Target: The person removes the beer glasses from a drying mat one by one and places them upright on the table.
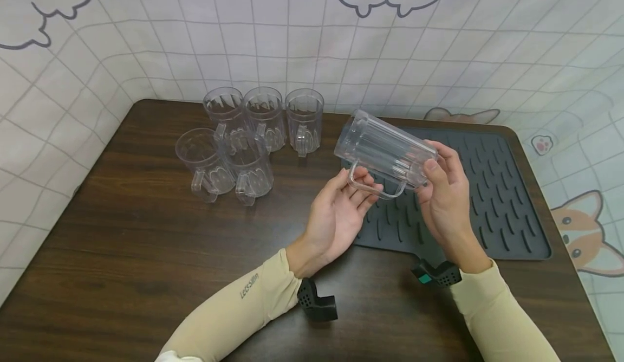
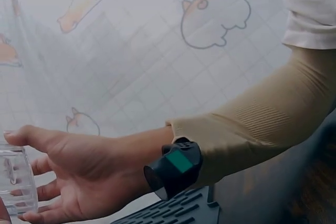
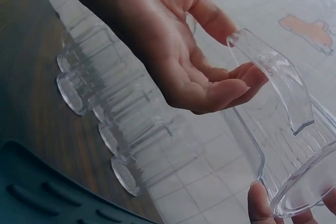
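A clear plastic mug [image 1: 390, 150] is held up in the air on its side, its rim toward the left and its handle [image 1: 377, 191] facing down toward me. My right hand [image 1: 446, 199] grips its base end, with the thumb in front and fingers behind; the left wrist view also catches this right hand [image 2: 89, 171] at the mug's base. Beneath the mug, my left hand [image 1: 338, 215] is turned palm up, its fingers loosely bent. In the right wrist view, the thumb and fingertips of this left hand [image 3: 184, 61] are right at the handle.
Several more clear mugs [image 1: 304, 123] stand upright at the back left of the brown wooden table [image 1: 146, 253], handles toward me. A dark grey ridged mat [image 1: 507, 205] lies on the right side. A white grid-patterned cloth [image 1: 287, 37] hangs behind the table.
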The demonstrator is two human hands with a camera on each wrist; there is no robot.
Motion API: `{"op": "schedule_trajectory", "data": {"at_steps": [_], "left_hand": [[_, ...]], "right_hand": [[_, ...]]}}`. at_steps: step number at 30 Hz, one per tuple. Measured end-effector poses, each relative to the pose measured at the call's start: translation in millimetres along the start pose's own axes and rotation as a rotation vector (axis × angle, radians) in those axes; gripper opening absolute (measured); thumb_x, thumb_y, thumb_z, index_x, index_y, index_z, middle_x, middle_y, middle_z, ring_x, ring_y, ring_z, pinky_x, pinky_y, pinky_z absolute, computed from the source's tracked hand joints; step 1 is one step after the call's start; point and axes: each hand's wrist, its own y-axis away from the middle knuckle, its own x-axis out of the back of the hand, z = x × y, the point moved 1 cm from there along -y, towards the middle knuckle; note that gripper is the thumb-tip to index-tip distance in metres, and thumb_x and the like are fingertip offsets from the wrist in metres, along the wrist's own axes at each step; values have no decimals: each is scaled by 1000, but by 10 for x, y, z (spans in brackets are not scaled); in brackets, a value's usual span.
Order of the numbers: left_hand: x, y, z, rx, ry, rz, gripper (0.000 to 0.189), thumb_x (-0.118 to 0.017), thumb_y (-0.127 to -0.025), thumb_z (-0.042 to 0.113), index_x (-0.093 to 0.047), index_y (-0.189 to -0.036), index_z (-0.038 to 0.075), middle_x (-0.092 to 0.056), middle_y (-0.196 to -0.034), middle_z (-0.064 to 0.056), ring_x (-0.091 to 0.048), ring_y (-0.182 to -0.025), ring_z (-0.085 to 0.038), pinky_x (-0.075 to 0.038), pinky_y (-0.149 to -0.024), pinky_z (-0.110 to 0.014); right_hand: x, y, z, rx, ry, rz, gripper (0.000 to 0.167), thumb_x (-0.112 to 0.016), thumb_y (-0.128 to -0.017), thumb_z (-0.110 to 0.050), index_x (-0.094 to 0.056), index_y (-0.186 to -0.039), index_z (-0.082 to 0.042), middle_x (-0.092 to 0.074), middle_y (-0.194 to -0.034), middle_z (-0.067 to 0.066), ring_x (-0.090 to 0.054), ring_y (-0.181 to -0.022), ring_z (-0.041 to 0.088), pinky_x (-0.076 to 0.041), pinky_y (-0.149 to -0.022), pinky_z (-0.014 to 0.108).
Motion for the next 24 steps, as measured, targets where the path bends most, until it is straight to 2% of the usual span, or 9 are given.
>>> {"op": "schedule_trajectory", "data": {"at_steps": [7, 15, 24], "left_hand": [[-53, 10, 15, -21, 50, -31, 33, -27, -114, 31, -59, -111, 23, -63, -106, 10, -63, -104, -7, -48, -103, -21], [-103, -3, -7, -59, 101, -28, 35, -27, -115, 31, -59, -109, 22, -64, -101, 10, -66, -101, -8, -52, -102, -21], [-104, -17, -43, -90, 110, -25, 27, -32, -114, 31, -55, -110, 19, -64, -101, 9, -66, -98, -8, -52, -100, -21]], "right_hand": [[-20, -6, -1, 0, 17, -8, 36, -53, -105, -10, -50, -140, -12, -49, -139, 11, -58, -122, 22, -60, -95, 23], [-18, -12, -10, 9, 20, -9, 35, -53, -104, -11, -51, -139, -12, -50, -138, 11, -58, -122, 21, -60, -95, 23], [-8, -8, -18, -43, 48, 4, 30, -50, -107, -15, -51, -138, -17, -51, -138, 6, -58, -121, 18, -60, -90, 23]]}}
